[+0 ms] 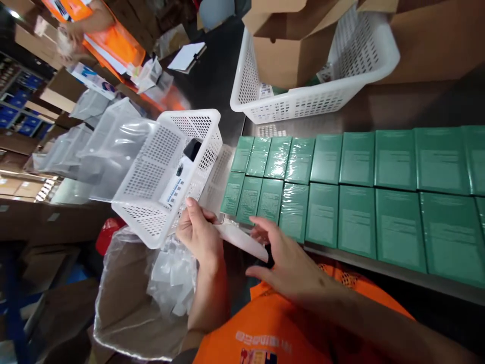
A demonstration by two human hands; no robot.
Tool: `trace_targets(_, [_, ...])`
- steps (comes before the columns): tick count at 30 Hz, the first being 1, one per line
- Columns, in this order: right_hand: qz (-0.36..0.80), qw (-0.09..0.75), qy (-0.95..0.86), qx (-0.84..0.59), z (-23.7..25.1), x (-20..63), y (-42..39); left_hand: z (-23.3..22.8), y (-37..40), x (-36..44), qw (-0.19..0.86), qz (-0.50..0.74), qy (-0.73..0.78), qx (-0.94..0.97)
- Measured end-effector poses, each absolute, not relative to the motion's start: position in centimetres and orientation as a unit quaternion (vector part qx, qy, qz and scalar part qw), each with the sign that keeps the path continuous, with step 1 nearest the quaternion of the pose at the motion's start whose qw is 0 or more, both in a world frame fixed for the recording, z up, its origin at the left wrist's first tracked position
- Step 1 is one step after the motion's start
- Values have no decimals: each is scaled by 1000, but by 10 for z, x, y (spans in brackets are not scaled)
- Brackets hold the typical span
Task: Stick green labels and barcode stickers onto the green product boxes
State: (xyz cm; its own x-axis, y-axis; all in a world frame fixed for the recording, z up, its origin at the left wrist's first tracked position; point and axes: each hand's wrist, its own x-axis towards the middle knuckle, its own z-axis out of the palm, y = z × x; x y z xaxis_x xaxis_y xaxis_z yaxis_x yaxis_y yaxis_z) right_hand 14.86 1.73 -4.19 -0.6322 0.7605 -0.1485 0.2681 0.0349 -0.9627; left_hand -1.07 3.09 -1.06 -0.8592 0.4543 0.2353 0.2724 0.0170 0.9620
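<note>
Two hands on one flat white plastic sleeve (pixel 242 240): my left hand (pixel 199 235) pinches its end, right hand (pixel 288 263) lies open-fingered beside it; I'd keep it flat against the bench (pixel 397 275).

Two rows of green boxes (pixel 364 194) lie flat on the bench (pixel 417 103), side by side and touching. Behind them a large white basket (pixel 303 101) holds an open cardboard box (pixel 291 50). At the left, a smaller white basket (pixel 151 202) is tilted, with a white device (pixel 181 179) lying in it. A bag-lined carton (pixel 121 293) stands below. Farther back, a clipboard (pixel 187 55) rests near a co-worker's orange vest (pixel 113 43).
</note>
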Motion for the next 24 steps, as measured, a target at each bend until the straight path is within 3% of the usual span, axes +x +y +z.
trace_targets(6, [642,223,-631,-373,-52,150,25,-7,40,-25,160,758,605,185])
trace_targets(9, [658,298,-586,-368,-52,150,22,-10,35,-40,224,778,555,193])
trace_targets(12, [662,396,-513,-376,-54,151,24,-13,23,-51,380,689,563,254])
trace_targets(15, [640,422,-509,-392,-55,158,33,-17,7,-56,478,583,575,319])
trace_targets(24, [456,418,-635,-463,-49,174,43,-11,-8,-56,355,552,637,404])
